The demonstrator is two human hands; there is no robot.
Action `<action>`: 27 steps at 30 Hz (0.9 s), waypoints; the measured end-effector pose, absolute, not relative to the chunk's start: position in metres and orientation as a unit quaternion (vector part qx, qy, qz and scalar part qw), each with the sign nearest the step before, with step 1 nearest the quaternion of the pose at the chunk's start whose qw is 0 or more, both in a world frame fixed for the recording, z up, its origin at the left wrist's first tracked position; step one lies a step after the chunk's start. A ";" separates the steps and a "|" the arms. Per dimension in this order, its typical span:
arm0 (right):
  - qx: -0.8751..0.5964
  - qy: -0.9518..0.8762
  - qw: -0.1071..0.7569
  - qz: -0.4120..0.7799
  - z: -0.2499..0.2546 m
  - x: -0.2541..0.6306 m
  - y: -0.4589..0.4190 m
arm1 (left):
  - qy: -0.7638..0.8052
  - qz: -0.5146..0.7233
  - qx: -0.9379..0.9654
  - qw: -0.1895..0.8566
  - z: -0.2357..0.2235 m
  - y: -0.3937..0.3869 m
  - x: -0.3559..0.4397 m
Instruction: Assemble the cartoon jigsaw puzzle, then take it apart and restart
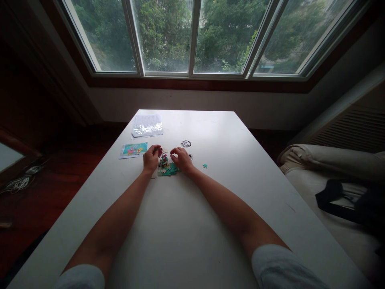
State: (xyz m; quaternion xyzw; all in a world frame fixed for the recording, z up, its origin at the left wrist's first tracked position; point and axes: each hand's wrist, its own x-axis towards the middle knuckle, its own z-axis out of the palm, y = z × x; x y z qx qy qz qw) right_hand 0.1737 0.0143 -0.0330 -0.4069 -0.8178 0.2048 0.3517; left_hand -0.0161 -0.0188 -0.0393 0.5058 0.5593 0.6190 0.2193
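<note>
Small jigsaw puzzle pieces (170, 170) lie in a loose heap between my two hands, mostly green and teal, with pink and pale ones among them. At the heap's left side is my left hand (151, 159), its fingers pinched together near a reddish piece (160, 151); what exactly they grip is too small to make out. My right hand (182, 159) is over the heap's right side with curled, closed fingers, and their tips hide whatever they hold. A single teal puzzle piece (205, 165) lies apart to the right.
A colourful picture card (134, 149) rests left of my left hand on the white table (192, 224). Behind it lies a clear plastic bag with paper (147, 125). Round table cutouts (186, 143) sit beyond my right hand. A beige sofa (313, 176) stands right, a window ahead.
</note>
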 end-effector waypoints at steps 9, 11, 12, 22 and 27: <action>-0.390 -0.880 0.243 0.121 -0.044 0.177 0.027 | 0.567 0.557 0.586 0.159 -0.040 -0.016 -0.018; -0.386 -0.881 0.244 0.123 -0.043 0.176 0.026 | 0.595 0.493 0.621 0.131 -0.041 -0.015 -0.018; -0.387 -0.880 0.245 0.124 -0.042 0.176 0.026 | 0.610 0.446 0.645 0.113 -0.041 -0.015 -0.018; -0.439 -0.863 0.223 0.109 -0.030 0.173 0.018 | 0.669 0.199 0.716 -0.002 -0.036 -0.017 -0.016; -0.487 -0.844 0.206 0.090 -0.023 0.175 0.015 | 0.664 0.214 0.716 -0.021 -0.030 -0.020 -0.013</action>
